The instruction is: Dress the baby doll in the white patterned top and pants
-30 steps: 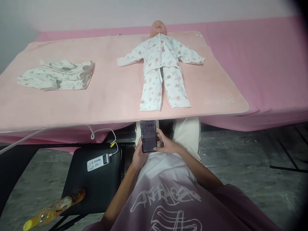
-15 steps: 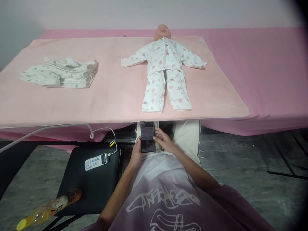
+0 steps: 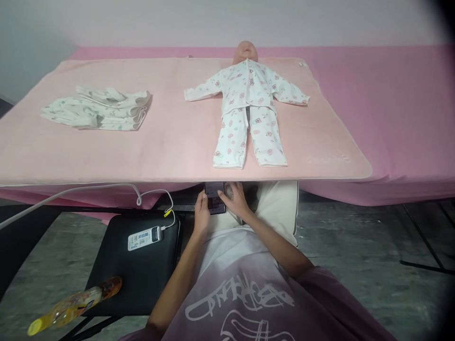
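Observation:
Below the table edge, above my lap, my left hand (image 3: 202,212) is closed around the left side of a dark smartphone (image 3: 215,204). The phone's upper end reaches the table edge, and its screen faces up. My right hand (image 3: 236,201) is at the phone's right side, its thumb on the screen and its other fingers stretched out, apart from the thumb. Beyond the phone, a doll (image 3: 246,51) lies on its back on the table, with a white printed baby top (image 3: 245,87) and matching trousers (image 3: 231,137) laid out below its head.
Folded white printed baby clothes (image 3: 103,109) lie at the left of the pink mat (image 3: 170,151). A black stool (image 3: 142,274) at my left bears a white power bank (image 3: 144,238) with a cable (image 3: 88,187), and a yellow-capped drink bottle (image 3: 71,308).
The phone and both hands have moved up toward the table edge. The right fingers have spread away from the phone's edge, while the thumb has shifted over the screen. The view has shifted slightly.

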Tool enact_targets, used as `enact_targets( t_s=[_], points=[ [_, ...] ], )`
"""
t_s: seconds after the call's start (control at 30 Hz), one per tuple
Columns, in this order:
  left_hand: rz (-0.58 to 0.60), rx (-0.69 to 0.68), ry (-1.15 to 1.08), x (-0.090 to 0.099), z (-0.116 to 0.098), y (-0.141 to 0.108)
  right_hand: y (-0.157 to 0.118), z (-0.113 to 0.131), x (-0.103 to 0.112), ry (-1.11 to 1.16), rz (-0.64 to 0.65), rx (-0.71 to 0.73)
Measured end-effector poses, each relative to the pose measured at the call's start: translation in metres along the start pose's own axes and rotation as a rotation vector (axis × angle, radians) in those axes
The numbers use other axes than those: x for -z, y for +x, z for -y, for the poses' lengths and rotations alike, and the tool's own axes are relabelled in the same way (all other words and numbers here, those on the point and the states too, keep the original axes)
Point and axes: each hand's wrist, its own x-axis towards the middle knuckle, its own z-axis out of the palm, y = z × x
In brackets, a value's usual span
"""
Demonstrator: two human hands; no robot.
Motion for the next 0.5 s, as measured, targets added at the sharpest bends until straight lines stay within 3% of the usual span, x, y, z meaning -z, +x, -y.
enact_targets(
  t_s=[0.33, 0.5],
  points=[
    [-0.096, 0.049, 0.155, -0.006, 0.003, 0.010, 0.014, 0.004, -0.026, 0.046, -0.119, -0.122],
    [-0.088, -0.008, 0.091, -0.005, 0.013, 0.011, 0.020, 0.008, -0.033, 0.018, -0.187, -0.164]
  ],
)
